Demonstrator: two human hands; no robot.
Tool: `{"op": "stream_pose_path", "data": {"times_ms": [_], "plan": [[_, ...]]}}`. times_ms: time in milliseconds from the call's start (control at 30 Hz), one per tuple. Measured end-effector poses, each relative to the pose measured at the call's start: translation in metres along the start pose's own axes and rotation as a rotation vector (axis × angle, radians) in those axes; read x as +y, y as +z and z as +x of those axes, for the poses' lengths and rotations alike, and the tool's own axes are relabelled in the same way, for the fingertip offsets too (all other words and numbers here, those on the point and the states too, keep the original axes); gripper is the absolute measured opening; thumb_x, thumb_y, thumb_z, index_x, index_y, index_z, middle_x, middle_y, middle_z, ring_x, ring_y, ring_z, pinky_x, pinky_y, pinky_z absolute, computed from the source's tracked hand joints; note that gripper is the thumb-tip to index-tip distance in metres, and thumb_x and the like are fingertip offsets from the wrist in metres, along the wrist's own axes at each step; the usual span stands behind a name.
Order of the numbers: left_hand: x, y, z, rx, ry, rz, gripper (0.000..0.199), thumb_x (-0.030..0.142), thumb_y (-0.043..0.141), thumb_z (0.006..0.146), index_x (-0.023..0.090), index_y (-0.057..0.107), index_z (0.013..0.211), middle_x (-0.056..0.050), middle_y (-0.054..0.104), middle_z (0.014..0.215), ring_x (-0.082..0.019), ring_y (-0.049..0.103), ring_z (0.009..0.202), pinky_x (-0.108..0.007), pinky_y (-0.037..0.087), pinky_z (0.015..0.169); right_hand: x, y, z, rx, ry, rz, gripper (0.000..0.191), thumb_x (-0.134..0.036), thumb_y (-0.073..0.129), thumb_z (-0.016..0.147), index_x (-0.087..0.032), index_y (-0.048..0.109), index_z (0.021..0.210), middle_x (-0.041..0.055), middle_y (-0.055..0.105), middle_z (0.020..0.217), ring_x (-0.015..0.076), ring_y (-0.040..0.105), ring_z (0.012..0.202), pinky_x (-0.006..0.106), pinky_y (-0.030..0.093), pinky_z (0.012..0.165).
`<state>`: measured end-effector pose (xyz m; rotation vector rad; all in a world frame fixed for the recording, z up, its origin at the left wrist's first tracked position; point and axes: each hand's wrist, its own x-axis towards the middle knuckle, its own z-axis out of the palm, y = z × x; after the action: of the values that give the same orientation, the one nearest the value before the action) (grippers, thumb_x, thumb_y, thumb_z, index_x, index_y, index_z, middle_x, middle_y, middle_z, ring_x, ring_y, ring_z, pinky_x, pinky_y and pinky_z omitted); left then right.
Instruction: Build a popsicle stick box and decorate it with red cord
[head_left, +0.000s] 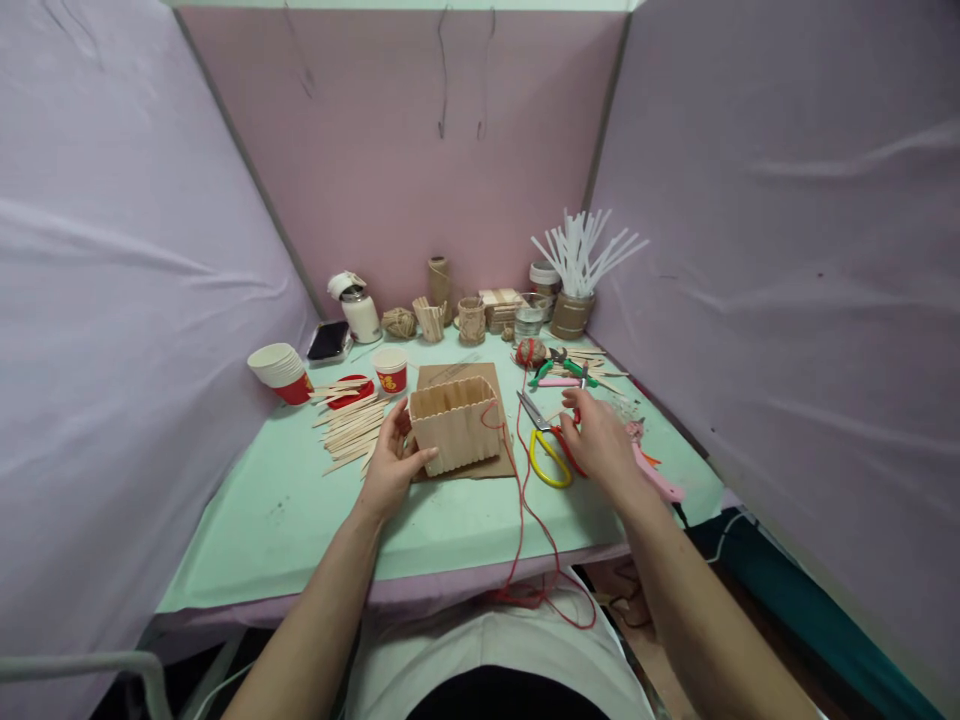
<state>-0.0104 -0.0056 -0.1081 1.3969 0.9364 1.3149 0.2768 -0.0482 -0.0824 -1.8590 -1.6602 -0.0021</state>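
Observation:
My left hand (396, 450) grips a box made of wooden craft sticks (457, 430) by its left side, thumb on the front and fingers behind. The box is tilted over a piece of cardboard (480, 374). Red string (520, 500) runs from the box's right end down over the table edge to my lap. My right hand (600, 435) is over the right side of the table with curled fingers, beside scissors (551, 458) with yellow and red handles. A slim dark-tipped thing with some red shows at its fingertips; I cannot make out what it is.
Loose craft sticks (352, 432), a paper cup (391, 372) and stacked cups (281, 372) lie to the left. Behind are a twine ball (399, 322), a jar (361, 315) and glue sticks (581, 250). Green-handled pliers (541, 374) and a pink glue gun (660, 480) are at right.

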Motion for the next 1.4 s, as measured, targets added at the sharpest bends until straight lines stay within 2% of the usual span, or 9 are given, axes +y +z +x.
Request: {"op": "stream_pose_path", "data": {"times_ms": [100, 400, 600, 800, 900, 1100, 1200, 1333, 1400], "plan": [[0.003, 0.001, 0.001, 0.012, -0.036, -0.021, 0.091, 0.033, 0.081, 0.062, 0.029, 0.036, 0.142, -0.01, 0.046, 0.142, -0.027, 0.043, 0.133, -0.037, 0.041, 0.106, 0.012, -0.003, 0.032, -0.226, 0.028, -0.306, 0.036, -0.009, 0.039, 0.087, -0.013, 0.058, 0.116, 0.0197, 0.066, 0.107, 0.0327, 0.056, 0.107, 0.042, 0.046, 0.083], [0.014, -0.006, 0.0, -0.103, -0.198, -0.229, 0.084, 0.034, 0.083, 0.061, 0.029, 0.045, 0.135, -0.01, 0.056, 0.136, -0.03, 0.051, 0.126, -0.041, 0.047, 0.101, 0.024, 0.022, 0.065, -0.394, 0.096, -0.303, 0.036, -0.007, 0.046, 0.082, -0.008, 0.064, 0.114, 0.0267, 0.059, 0.122, 0.035, 0.052, 0.117, 0.045, 0.046, 0.088], [0.017, -0.009, -0.001, -0.119, -0.247, -0.278, 0.082, 0.038, 0.084, 0.058, 0.025, 0.049, 0.131, -0.013, 0.062, 0.128, -0.033, 0.061, 0.113, -0.045, 0.052, 0.092, 0.005, 0.005, 0.037, -0.3, 0.011, -0.128, 0.038, -0.027, 0.046, 0.093, -0.015, 0.054, 0.127, 0.0193, 0.059, 0.126, 0.0304, 0.054, 0.119, 0.043, 0.044, 0.095], [0.01, -0.016, 0.011, -0.109, -0.118, -0.211, 0.093, 0.03, 0.087, 0.055, 0.026, 0.043, 0.137, -0.011, 0.056, 0.136, -0.032, 0.052, 0.125, -0.042, 0.047, 0.101, -0.023, 0.018, -0.008, -0.294, -0.101, 0.69, 0.061, -0.041, 0.065, 0.081, -0.022, 0.044, 0.134, 0.0114, 0.053, 0.137, 0.0233, 0.054, 0.122, 0.039, 0.045, 0.099], [0.003, -0.021, 0.016, -0.111, -0.068, -0.116, 0.096, 0.026, 0.087, 0.055, 0.028, 0.041, 0.139, -0.01, 0.045, 0.146, -0.03, 0.043, 0.133, -0.039, 0.043, 0.106, -0.033, 0.029, -0.025, -0.298, -0.069, 0.66, 0.07, -0.033, 0.074, 0.073, -0.02, 0.043, 0.135, 0.0128, 0.056, 0.132, 0.0246, 0.056, 0.118, 0.04, 0.044, 0.098], [-0.006, -0.021, 0.013, -0.177, 0.005, -0.013, 0.091, 0.026, 0.084, 0.061, 0.03, 0.04, 0.14, -0.008, 0.036, 0.152, -0.03, 0.035, 0.139, -0.039, 0.042, 0.107, -0.04, 0.031, -0.045, -0.24, 0.002, 0.477, 0.013, -0.019, 0.053, 0.087, -0.019, 0.063, 0.096, 0.0031, 0.067, 0.08, 0.0184, 0.062, 0.078, 0.031, 0.046, 0.074], [-0.007, -0.019, 0.01, -0.191, 0.024, 0.019, 0.091, 0.029, 0.083, 0.062, 0.029, 0.039, 0.141, -0.01, 0.036, 0.152, -0.031, 0.035, 0.139, -0.04, 0.043, 0.106, -0.039, 0.03, -0.054, -0.239, -0.069, 0.431, 0.015, -0.016, 0.051, 0.087, -0.02, 0.06, 0.076, 0.0024, 0.064, 0.078, 0.0173, 0.059, 0.075, 0.03, 0.043, 0.071], [-0.005, -0.019, 0.006, -0.187, 0.035, 0.08, 0.089, 0.031, 0.082, 0.063, 0.029, 0.038, 0.14, -0.01, 0.036, 0.152, -0.03, 0.035, 0.139, -0.04, 0.042, 0.106, -0.037, 0.037, -0.058, -0.081, -0.068, 0.376, 0.006, -0.019, 0.051, 0.087, -0.018, 0.057, 0.088, 0.0062, 0.059, 0.087, 0.0197, 0.056, 0.081, 0.032, 0.045, 0.073], [-0.003, -0.02, 0.003, -0.165, 0.044, 0.106, 0.09, 0.031, 0.083, 0.062, 0.031, 0.038, 0.14, -0.01, 0.034, 0.152, -0.029, 0.033, 0.14, -0.04, 0.04, 0.108, -0.036, 0.042, -0.056, 0.016, -0.064, 0.324, 0.021, -0.021, 0.053, 0.085, -0.016, 0.054, 0.106, 0.0117, 0.057, 0.103, 0.0242, 0.055, 0.094, 0.037, 0.046, 0.081]]}}
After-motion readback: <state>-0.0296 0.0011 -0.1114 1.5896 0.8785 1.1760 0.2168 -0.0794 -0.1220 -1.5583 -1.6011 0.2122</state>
